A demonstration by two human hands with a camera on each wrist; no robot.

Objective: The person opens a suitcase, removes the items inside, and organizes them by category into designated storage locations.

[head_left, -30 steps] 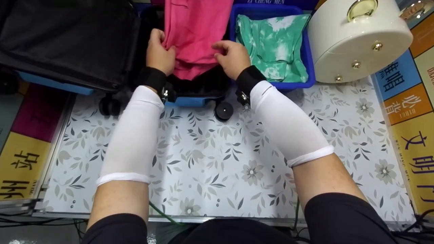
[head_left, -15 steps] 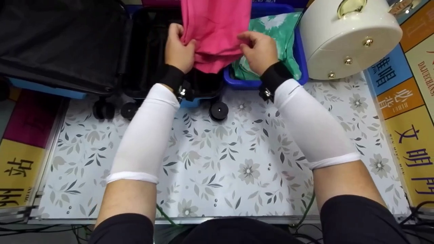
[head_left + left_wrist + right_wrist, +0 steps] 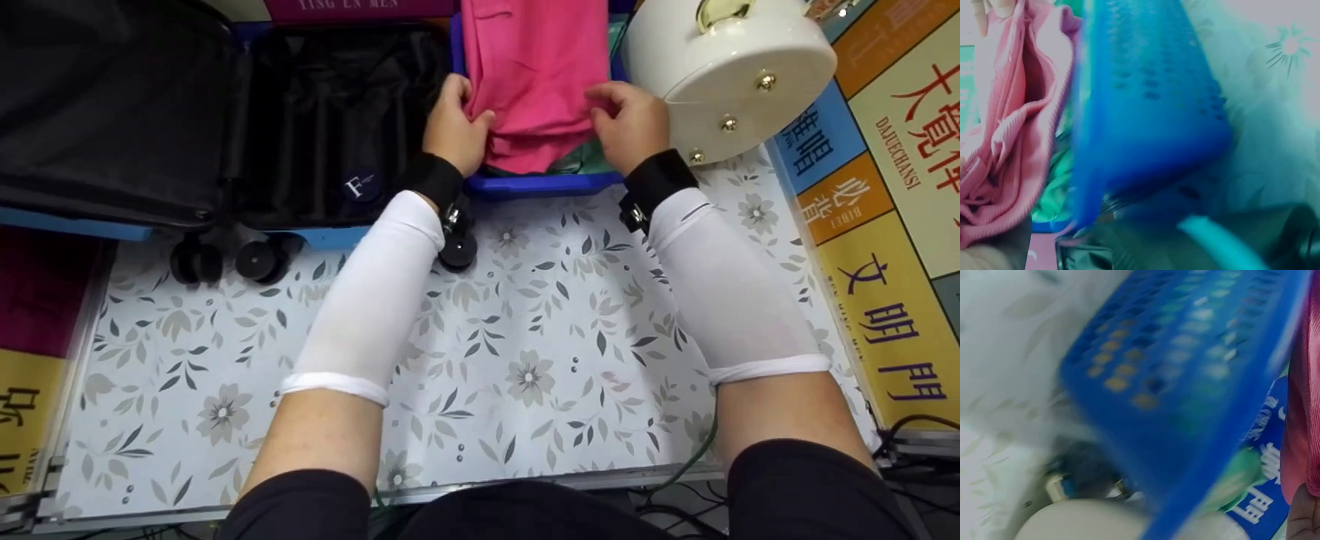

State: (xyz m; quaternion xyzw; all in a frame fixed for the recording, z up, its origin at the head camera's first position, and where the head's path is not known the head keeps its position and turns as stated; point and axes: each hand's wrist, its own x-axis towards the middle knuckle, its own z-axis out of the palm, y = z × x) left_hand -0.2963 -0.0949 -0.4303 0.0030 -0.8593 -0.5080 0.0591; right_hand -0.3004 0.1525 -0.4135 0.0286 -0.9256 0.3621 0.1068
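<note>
White floral-patterned sheeting covers the worktop [image 3: 510, 435], with a green cable [image 3: 694, 459] hanging at its near edge, towards the right. Above it reach the person's forearms in white sleeves [image 3: 360, 300], each with a black wrist strap [image 3: 660, 180]. Farther in, towards the far left corner, an open suitcase [image 3: 345, 120] lies with its black-lined halves side by side, blue shell and black wheels [image 3: 259, 260] facing the near edge; a round label [image 3: 362, 186] bearing an F sits in the right half. Just right of it, by the middle of the far edge, is a perforated blue plastic basket [image 3: 551, 185] with green tie-dyed cloth [image 3: 583, 160] inside. Over its opening is a folded pink ribbed garment [image 3: 536, 82], hiding most of the green; whether the two touch cannot be told. The left hand [image 3: 459, 126] pinches the garment's left edge between thumb and fingers, and the right hand [image 3: 632, 124], its thumb and fingers bent with a small gap, grips the right edge. Beside the basket, towards the far right corner, stands a cream-white case [image 3: 727, 67] with a gold handle [image 3: 721, 11] and gold knobs [image 3: 729, 125]. Lettered panels [image 3: 877, 322] border the worktop's right edge.
</note>
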